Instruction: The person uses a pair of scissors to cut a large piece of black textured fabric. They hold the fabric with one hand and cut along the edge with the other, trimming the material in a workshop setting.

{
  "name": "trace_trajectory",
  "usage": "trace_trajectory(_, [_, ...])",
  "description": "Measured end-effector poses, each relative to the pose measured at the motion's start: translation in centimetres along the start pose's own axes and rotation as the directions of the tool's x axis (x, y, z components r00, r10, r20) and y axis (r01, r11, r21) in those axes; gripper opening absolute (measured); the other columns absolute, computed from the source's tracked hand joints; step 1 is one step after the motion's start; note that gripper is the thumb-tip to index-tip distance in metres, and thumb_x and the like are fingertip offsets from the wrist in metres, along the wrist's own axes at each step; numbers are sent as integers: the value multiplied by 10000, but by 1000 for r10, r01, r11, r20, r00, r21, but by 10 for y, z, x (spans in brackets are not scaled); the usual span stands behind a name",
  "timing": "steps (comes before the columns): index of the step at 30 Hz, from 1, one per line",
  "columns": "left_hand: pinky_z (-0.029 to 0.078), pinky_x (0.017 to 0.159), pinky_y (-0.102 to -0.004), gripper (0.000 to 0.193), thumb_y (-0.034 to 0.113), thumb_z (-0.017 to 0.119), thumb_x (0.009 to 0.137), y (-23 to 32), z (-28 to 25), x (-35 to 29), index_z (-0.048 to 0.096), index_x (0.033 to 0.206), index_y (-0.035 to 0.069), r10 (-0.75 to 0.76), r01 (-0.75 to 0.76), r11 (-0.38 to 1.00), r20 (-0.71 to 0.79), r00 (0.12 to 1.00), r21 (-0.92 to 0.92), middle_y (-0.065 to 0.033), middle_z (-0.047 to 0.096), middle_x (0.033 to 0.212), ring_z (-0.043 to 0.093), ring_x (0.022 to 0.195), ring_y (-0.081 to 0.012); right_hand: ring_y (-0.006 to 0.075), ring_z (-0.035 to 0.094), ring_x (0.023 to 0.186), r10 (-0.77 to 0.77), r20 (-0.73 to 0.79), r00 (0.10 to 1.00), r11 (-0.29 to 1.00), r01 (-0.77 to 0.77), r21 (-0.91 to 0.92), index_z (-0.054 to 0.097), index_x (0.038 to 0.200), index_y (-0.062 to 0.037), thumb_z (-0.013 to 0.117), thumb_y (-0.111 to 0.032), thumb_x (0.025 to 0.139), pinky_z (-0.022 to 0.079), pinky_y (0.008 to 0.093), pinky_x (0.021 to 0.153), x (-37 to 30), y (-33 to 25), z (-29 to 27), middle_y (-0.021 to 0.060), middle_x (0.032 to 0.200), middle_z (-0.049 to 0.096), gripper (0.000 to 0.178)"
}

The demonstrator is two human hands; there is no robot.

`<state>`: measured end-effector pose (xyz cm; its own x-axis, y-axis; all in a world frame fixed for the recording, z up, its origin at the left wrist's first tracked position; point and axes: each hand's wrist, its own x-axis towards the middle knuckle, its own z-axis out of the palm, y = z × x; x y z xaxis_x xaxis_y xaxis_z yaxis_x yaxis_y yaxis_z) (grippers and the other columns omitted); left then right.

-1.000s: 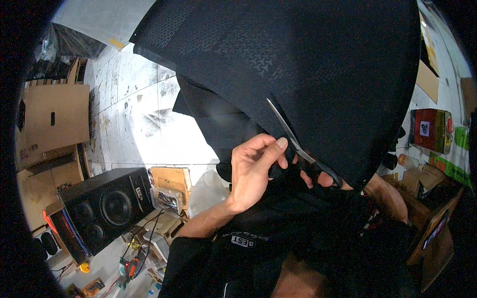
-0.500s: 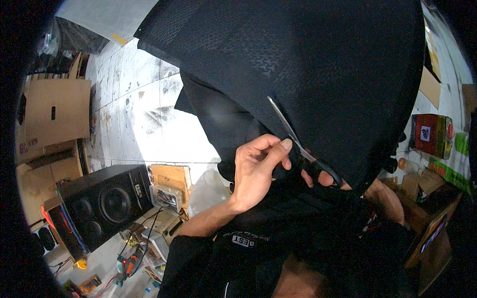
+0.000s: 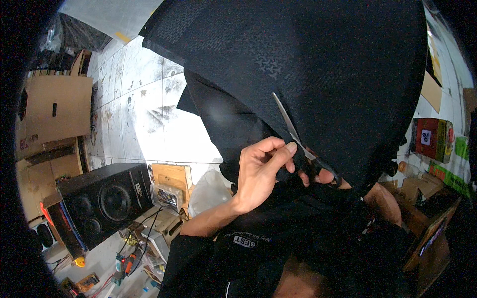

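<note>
A large sheet of black textured fabric (image 3: 338,74) spreads in front of me and fills the upper middle of the head view. My left hand (image 3: 258,174) is closed in a pinch at the fabric's near edge, thumb against index finger. Just right of it, my right hand (image 3: 324,178) grips a pair of scissors (image 3: 285,116) by the black handles, with finger and thumb through the loops. The silver blade lies over the fabric, pointing away and slightly left, close to my left fingertips. Fabric and shadow hide part of my right hand.
To the left stand a black loudspeaker (image 3: 107,203), a wooden block (image 3: 171,176) and cardboard boxes (image 3: 57,107) on white floor tiles (image 3: 134,104). Cables and an orange-handled tool (image 3: 130,263) lie lower left. A red box (image 3: 431,139) and a wooden cabinet (image 3: 432,238) are at right.
My left hand and the scissors sit slightly farther right in view, and the fabric's left edge has shifted a little right too. Both grips look the same.
</note>
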<state>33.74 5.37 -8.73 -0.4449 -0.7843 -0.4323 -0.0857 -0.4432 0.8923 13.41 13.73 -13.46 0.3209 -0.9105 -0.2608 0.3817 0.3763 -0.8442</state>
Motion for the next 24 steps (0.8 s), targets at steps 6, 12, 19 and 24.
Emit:
trace_trajectory(6, [422, 647, -243, 205, 124, 644, 946, 3, -1, 0, 655, 767, 22, 9, -9, 1000, 13, 1000, 11, -37, 645, 685, 585, 639, -87, 176, 637, 764, 3, -11, 1000, 999, -2, 47, 565, 1187, -21, 721, -320, 895, 534, 323, 707, 4, -10, 11, 86, 877, 661, 446])
trace_trajectory(12, [321, 503, -206, 219, 199, 643, 973, -1, -6, -1, 685, 849, 24, 104, -107, 993, 54, 993, 54, 14, 647, 657, 455, 563, -5, 125, 597, 741, 223, 101, 970, 974, -226, 16, 528, 1231, -48, 796, -320, 832, 460, 268, 626, 0, -20, 10, 53, 884, 634, 553])
trace_trajectory(19, [378, 550, -206, 129, 139, 678, 949, -3, -18, -4, 642, 958, 15, 167, -173, 974, 49, 985, 145, 8, 628, 766, 491, 631, -20, 117, 608, 903, 609, 316, 728, 774, -458, -437, 463, 1370, -84, 853, -395, 717, 500, 268, 743, -77, -17, -21, 31, 1088, 631, 822])
trace_trajectory(24, [436, 675, -230, 124, 139, 603, 984, 1, -16, 28, 514, 979, 54, 90, -61, 984, 175, 980, -164, -27, 615, 842, 544, 777, -62, 265, 653, 930, 102, 464, 880, 900, 117, -419, 596, 1302, -87, 810, -318, 826, 527, 396, 826, -157, -42, -55, 61, 1100, 670, 572])
